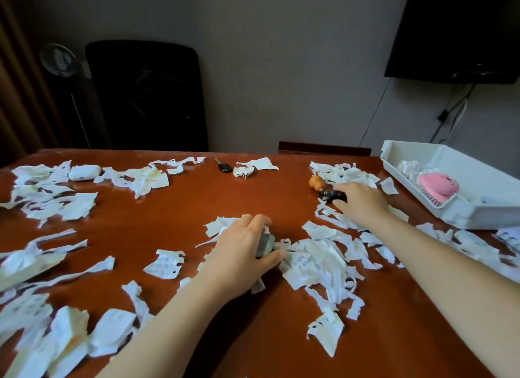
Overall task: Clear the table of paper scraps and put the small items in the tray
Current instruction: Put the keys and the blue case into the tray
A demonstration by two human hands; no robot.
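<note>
Reddish-brown and glossy, the table (183, 208) is lying under paper scraps (318, 262) that are spreading over nearly all of it, thickest at the near left and around the middle. A white tray (478, 211) is sitting at the far right edge, holding a pink item (439, 186) and what looks like a crumpled scrap.

The left hand (242, 253) is curling over a small grey block (266, 245) near the middle, with fingers on top and the thumb underneath, so it is gripping the block. The right hand (363, 203) is reaching further right and seems to be pinching a black item (333, 195) between thumb and forefinger, just beside an orange figure (316, 182). Both pieces are lying among scraps and touching them.

Collecting small items looks like the step in hand. Doing it well probably means lifting each piece straight up and letting loose paper fall away, so none is riding along into the tray. The right hand is working close to the tray. The left is facing a longer carry across the pile, so a firm hold matters there. A key (223, 166) at the far middle and a white case (84, 172) at the far left are waiting, well apart from both hands.
</note>
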